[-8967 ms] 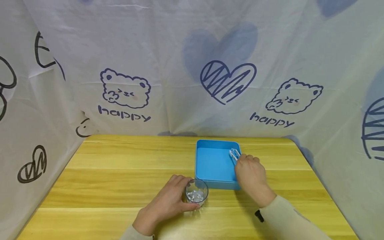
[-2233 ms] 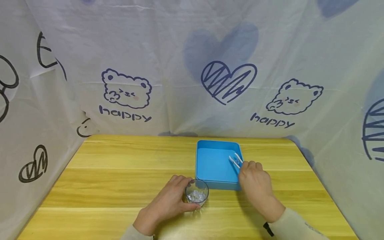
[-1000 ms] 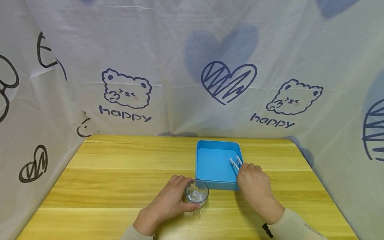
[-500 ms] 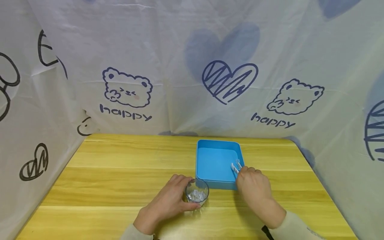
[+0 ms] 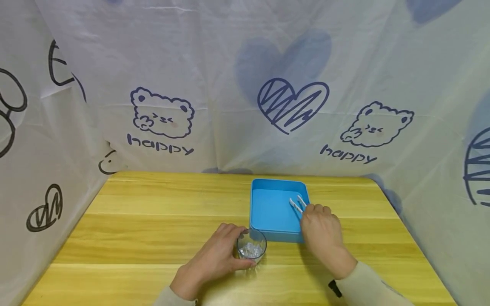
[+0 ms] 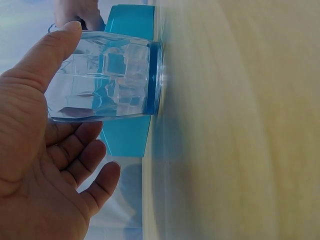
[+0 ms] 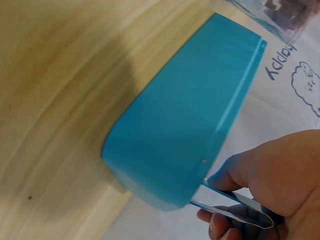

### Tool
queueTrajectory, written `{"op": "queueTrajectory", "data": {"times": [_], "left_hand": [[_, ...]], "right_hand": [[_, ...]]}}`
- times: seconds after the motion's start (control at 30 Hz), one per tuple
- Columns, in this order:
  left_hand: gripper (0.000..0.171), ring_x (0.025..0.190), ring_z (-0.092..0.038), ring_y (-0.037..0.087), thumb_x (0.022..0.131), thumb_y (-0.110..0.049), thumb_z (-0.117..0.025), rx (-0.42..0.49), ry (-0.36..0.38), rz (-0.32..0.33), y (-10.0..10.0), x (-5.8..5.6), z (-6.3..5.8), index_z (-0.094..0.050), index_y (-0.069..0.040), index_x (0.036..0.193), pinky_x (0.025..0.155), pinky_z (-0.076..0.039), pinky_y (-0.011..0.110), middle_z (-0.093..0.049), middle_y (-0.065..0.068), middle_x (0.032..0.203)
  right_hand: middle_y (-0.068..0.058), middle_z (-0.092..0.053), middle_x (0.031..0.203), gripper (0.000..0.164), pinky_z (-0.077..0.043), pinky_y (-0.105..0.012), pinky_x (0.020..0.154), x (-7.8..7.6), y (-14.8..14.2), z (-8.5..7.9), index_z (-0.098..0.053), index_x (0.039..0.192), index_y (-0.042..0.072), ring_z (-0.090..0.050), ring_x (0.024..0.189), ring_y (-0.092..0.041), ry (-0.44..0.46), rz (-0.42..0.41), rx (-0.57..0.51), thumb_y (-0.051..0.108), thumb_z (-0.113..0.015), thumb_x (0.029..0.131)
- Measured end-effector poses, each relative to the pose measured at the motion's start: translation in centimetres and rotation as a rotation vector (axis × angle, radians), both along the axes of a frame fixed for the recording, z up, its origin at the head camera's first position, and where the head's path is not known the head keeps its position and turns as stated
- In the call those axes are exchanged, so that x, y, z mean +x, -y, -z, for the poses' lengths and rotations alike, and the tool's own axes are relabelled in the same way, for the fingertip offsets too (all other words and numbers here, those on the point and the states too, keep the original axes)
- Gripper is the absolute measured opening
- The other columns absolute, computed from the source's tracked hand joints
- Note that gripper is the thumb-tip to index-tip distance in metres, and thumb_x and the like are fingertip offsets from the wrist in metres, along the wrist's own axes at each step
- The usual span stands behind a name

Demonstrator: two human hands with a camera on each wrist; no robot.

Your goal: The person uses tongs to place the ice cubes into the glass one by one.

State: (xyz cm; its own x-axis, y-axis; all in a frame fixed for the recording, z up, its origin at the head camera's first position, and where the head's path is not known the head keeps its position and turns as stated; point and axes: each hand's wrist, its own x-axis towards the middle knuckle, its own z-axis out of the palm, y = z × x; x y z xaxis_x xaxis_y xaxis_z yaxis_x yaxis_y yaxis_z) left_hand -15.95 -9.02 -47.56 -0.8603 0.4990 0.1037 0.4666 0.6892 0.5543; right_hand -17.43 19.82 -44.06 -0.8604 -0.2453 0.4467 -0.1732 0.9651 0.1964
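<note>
My left hand (image 5: 214, 257) holds a clear drinking glass (image 5: 250, 255) on the table, thumb on the near side and fingers around the far side. Several clear, ice-like cubes (image 6: 122, 75) lie at the bottom of the glass. My right hand (image 5: 323, 231) grips a pair of small white tongs (image 5: 296, 207) over the right edge of a blue square box (image 5: 276, 236). The tips point down into the box and stand apart; I make out no cube between them. In the right wrist view, the bent end of the tongs (image 7: 235, 214) sits between thumb and fingers.
The wooden table (image 5: 153, 221) carries the box and the glass, which stands at the box's front-left corner. Behind and at both sides hangs a white cloth (image 5: 226, 140) with bear and heart drawings. The box walls rise between the tongs' tips and the table.
The right hand and tongs have shifted slightly back and left inside the box since half a second ago. A small clear piece showed at the tips then. The left hand and glass stay put.
</note>
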Motion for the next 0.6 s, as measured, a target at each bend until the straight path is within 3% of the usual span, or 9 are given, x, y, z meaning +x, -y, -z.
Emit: {"op": "queueTrajectory", "data": {"times": [0.27,0.47,0.6], "left_hand": [[0.089,0.126,-0.053,0.021,0.08,-0.058,-0.087,0.001,0.019,-0.002,-0.1,0.1,-0.2,-0.057,-0.008,0.147,0.111,-0.051,0.047,-0.063,0.005,0.137],[0.089,0.126,-0.053,0.022,0.08,-0.057,-0.088,0.0,0.021,-0.004,-0.1,0.0,-0.4,-0.057,-0.007,0.147,0.111,-0.051,0.047,-0.063,0.005,0.138],[0.089,0.126,-0.053,0.021,0.08,-0.057,-0.088,-0.003,0.024,-0.005,-0.1,0.1,-0.5,-0.057,-0.007,0.147,0.111,-0.051,0.046,-0.063,0.005,0.138]], "right_hand": [[-0.011,-0.045,0.066,0.016,-0.034,-0.035,0.054,-0.8,0.0,0.3,-0.053,0.079,-0.002,-0.045,0.06,-0.027,-0.003,0.038,0.019,-0.001,-0.062,0.092],[-0.009,-0.039,0.062,0.023,-0.027,-0.035,0.056,-1.7,-0.3,0.3,-0.05,0.073,0.0,-0.041,0.057,-0.027,-0.092,0.007,0.045,-0.002,-0.061,0.093],[-0.009,-0.04,0.062,0.025,-0.029,-0.035,0.057,-2.3,-0.5,0.4,-0.049,0.071,0.001,-0.043,0.057,-0.027,-0.056,0.034,0.048,-0.002,-0.059,0.094]]}}
